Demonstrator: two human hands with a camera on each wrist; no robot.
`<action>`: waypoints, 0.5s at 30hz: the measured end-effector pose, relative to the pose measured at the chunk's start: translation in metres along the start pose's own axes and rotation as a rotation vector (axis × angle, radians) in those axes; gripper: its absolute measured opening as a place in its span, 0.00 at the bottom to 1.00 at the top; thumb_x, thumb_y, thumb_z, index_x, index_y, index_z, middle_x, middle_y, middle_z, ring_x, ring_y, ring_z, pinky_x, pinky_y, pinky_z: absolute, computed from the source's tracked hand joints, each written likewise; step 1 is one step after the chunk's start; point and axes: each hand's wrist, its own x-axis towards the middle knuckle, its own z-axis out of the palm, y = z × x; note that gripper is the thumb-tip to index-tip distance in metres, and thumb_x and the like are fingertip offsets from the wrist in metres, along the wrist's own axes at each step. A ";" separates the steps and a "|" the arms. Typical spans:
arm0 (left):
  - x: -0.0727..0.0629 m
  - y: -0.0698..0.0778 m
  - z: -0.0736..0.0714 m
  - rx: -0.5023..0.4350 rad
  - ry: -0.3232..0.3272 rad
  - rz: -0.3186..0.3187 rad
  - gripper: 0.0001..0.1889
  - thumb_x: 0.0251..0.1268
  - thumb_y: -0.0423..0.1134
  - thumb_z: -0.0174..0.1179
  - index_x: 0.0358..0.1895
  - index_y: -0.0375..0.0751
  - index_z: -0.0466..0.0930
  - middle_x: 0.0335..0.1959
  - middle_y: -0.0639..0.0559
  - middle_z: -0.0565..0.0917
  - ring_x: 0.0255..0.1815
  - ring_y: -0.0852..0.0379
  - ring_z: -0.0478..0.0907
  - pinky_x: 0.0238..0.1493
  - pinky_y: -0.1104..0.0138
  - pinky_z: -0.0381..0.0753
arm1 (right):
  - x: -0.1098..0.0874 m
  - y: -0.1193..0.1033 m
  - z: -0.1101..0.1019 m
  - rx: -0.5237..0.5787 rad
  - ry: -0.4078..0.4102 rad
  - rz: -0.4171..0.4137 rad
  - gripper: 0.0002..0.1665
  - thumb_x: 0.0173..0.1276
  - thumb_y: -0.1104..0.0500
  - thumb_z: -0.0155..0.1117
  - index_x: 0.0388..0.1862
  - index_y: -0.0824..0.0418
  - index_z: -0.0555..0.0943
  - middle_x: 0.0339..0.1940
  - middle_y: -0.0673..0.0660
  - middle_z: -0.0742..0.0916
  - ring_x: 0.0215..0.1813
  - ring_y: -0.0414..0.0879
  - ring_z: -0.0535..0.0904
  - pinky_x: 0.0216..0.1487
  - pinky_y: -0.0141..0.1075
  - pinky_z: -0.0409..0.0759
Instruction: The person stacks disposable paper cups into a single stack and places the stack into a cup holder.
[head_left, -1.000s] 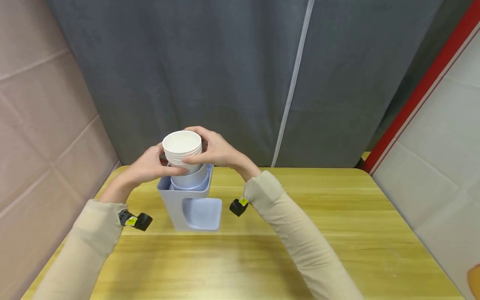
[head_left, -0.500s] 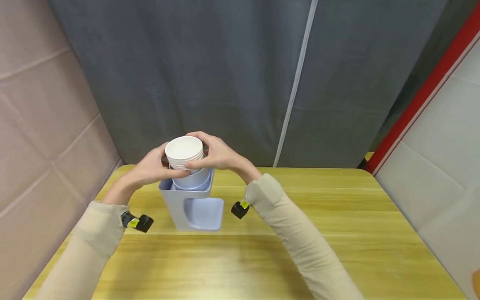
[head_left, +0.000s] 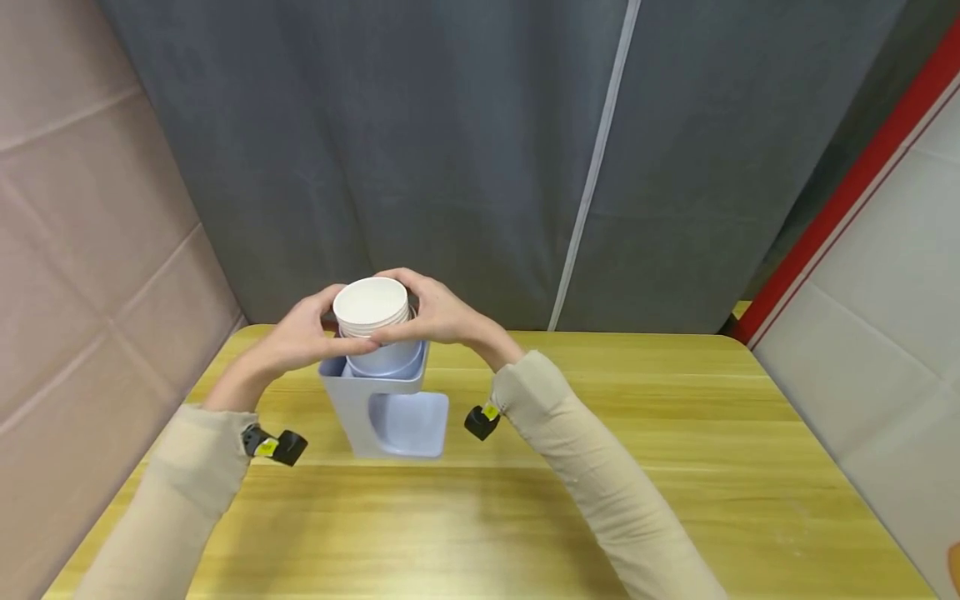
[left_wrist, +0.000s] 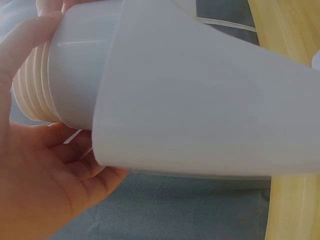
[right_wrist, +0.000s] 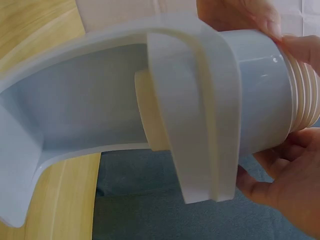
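A stack of white paper cups [head_left: 371, 302] stands in the round tube [head_left: 384, 360] of a pale blue cup dispenser [head_left: 347, 417], upright on the table. My left hand [head_left: 300, 340] grips the stack and the tube's upper part from the left, thumb in front. From the right, my right hand [head_left: 444, 315] grips the same stack, its thumb meeting the left thumb at the front. Stacked cup rims [left_wrist: 34, 90] stick out above the tube in the left wrist view. Below the dispenser's top, a cup end [right_wrist: 150, 110] pokes out in the right wrist view. The far fingers are partly hidden.
The dispenser's low tray [head_left: 411, 425] faces right on the wooden table [head_left: 637, 467]. A grey curtain [head_left: 450, 150] hangs behind the table's far edge. Light panels stand at the left [head_left: 90, 292] and right. An orange thing [head_left: 954, 567] shows at the lower right edge.
The cup stack has sunk a little deeper into the tube, with less of it showing above. Both hands have come down with it, keeping their hold.
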 end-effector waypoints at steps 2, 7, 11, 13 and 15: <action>0.001 -0.001 0.001 0.000 0.002 0.002 0.30 0.51 0.38 0.69 0.57 0.32 0.67 0.48 0.42 0.76 0.41 0.51 0.75 0.40 0.64 0.76 | -0.001 0.002 0.000 0.011 -0.001 0.001 0.39 0.49 0.58 0.74 0.61 0.61 0.70 0.51 0.52 0.79 0.51 0.42 0.72 0.52 0.32 0.72; 0.001 -0.002 0.002 -0.008 0.002 0.002 0.31 0.51 0.38 0.69 0.58 0.33 0.67 0.48 0.43 0.76 0.41 0.51 0.74 0.39 0.67 0.76 | -0.003 0.006 0.000 0.070 -0.004 0.006 0.39 0.49 0.60 0.74 0.60 0.62 0.70 0.52 0.54 0.79 0.51 0.43 0.73 0.51 0.32 0.74; 0.001 -0.001 0.003 -0.026 -0.003 -0.003 0.33 0.52 0.38 0.68 0.61 0.32 0.65 0.52 0.42 0.75 0.46 0.49 0.75 0.43 0.68 0.76 | -0.004 0.008 0.000 0.102 -0.016 0.012 0.39 0.50 0.61 0.74 0.61 0.62 0.69 0.52 0.54 0.78 0.51 0.43 0.73 0.51 0.33 0.75; 0.001 -0.001 0.003 -0.023 -0.002 0.002 0.35 0.52 0.38 0.68 0.63 0.32 0.64 0.53 0.41 0.74 0.47 0.48 0.75 0.45 0.66 0.76 | -0.004 0.009 0.000 0.110 -0.022 0.015 0.39 0.50 0.61 0.74 0.62 0.62 0.68 0.53 0.54 0.78 0.52 0.43 0.73 0.50 0.33 0.75; 0.002 0.000 0.004 -0.017 0.008 0.015 0.37 0.52 0.38 0.69 0.64 0.32 0.62 0.55 0.40 0.73 0.49 0.46 0.74 0.49 0.61 0.75 | -0.005 0.009 0.000 0.116 -0.025 0.025 0.41 0.51 0.61 0.73 0.64 0.62 0.67 0.56 0.55 0.77 0.52 0.43 0.72 0.50 0.33 0.76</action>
